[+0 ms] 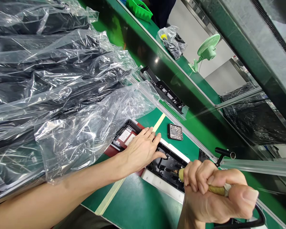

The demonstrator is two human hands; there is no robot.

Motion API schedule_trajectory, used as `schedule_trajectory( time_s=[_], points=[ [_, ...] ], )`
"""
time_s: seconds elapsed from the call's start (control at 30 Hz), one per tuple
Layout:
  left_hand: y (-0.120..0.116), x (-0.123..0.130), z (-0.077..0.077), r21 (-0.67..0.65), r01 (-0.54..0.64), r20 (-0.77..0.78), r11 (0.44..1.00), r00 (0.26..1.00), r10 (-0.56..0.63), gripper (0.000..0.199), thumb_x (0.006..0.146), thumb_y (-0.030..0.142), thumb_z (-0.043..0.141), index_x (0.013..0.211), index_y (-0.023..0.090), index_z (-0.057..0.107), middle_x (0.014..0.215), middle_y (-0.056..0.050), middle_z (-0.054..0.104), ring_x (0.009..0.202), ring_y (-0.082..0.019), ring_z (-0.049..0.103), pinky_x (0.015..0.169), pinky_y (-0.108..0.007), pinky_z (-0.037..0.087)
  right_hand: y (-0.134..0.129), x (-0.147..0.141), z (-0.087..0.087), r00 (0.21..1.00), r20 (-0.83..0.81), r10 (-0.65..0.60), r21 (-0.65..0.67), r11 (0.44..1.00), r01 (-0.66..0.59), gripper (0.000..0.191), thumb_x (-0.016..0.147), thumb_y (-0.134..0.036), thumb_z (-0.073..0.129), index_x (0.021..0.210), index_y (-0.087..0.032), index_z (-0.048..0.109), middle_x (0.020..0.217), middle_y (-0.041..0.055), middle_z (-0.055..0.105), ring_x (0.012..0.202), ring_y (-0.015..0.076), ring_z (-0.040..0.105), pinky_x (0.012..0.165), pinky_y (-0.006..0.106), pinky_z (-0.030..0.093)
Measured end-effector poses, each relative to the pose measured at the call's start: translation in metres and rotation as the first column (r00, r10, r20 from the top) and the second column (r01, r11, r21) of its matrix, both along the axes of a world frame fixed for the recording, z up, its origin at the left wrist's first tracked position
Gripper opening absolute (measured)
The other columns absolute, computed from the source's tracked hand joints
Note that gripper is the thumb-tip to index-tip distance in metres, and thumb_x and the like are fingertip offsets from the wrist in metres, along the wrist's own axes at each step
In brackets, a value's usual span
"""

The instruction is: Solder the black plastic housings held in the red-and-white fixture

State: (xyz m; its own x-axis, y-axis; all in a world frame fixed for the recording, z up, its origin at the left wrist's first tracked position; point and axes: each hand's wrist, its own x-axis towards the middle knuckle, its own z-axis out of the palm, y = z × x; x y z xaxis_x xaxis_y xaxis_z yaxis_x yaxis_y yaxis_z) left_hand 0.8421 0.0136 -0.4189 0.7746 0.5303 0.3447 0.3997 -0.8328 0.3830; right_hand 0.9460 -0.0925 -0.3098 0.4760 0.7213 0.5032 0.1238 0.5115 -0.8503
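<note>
A long black plastic housing (165,159) lies across the green bench on a white and red holder (157,181). My left hand (141,149) rests flat on it, fingers stretched out and thumb pointing over the open inside. In my right hand (212,190) is a screwdriver (181,174) with a yellowish wrapped grip, my fingers closed round it. Its dark front end points down into the housing; whether the tip touches a screw cannot be made out. White labels (125,134) show at the housing's far left end. Behind it stands a small black tray of screws (175,132).
Clear plastic bags (69,79) over dark parts fill the left side. Another black part (166,92) lies on plastic by the metal rail. Farther back are a green fan (208,47) and a green basket (139,9). A black cord (259,216) loops below my right hand.
</note>
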Motion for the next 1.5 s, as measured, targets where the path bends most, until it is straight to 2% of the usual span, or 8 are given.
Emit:
schedule_trajectory(
  time_s=[0.37,0.83,1.5],
  points=[
    [0.0019,-0.0019,0.0047,-0.075,0.036,-0.061,0.997,0.997,-0.041,0.102,0.08,0.079,0.056,0.144,0.0,0.049,0.143,-0.029,0.059,0.144,-0.041,0.047,0.121,-0.05,0.035,-0.0014,-0.0005,-0.0006,1.0,-0.009,-0.003,-0.013,1.0,0.003,0.046,0.1,-0.047,0.035,0.071,-0.021,0.058,0.047,-0.0069,0.04,0.037,0.0076,0.033,0.037,0.022,0.039],
    [0.0017,-0.0013,0.0073,-0.104,0.051,-0.083,0.993,0.995,-0.06,0.095,0.079,0.07,0.069,0.144,0.003,0.048,0.14,-0.028,0.061,0.144,-0.041,0.047,0.123,-0.052,0.031,-0.0028,-0.0004,-0.0002,1.0,-0.009,0.003,-0.034,0.999,-0.003,0.046,0.101,-0.049,0.035,0.072,-0.021,0.057,0.048,-0.0065,0.041,0.038,0.0083,0.035,0.038,0.022,0.038],
    [0.0035,-0.0012,0.0061,-0.109,0.067,-0.06,0.992,0.995,-0.074,0.094,0.075,0.071,0.073,0.138,0.004,0.051,0.134,-0.027,0.065,0.14,-0.042,0.051,0.12,-0.053,0.034,-0.001,-0.0001,-0.0007,1.0,0.008,0.024,-0.006,1.0,-0.024,0.046,0.101,-0.047,0.034,0.072,-0.021,0.06,0.048,-0.0072,0.04,0.038,0.0075,0.033,0.037,0.022,0.039]
  ],
)
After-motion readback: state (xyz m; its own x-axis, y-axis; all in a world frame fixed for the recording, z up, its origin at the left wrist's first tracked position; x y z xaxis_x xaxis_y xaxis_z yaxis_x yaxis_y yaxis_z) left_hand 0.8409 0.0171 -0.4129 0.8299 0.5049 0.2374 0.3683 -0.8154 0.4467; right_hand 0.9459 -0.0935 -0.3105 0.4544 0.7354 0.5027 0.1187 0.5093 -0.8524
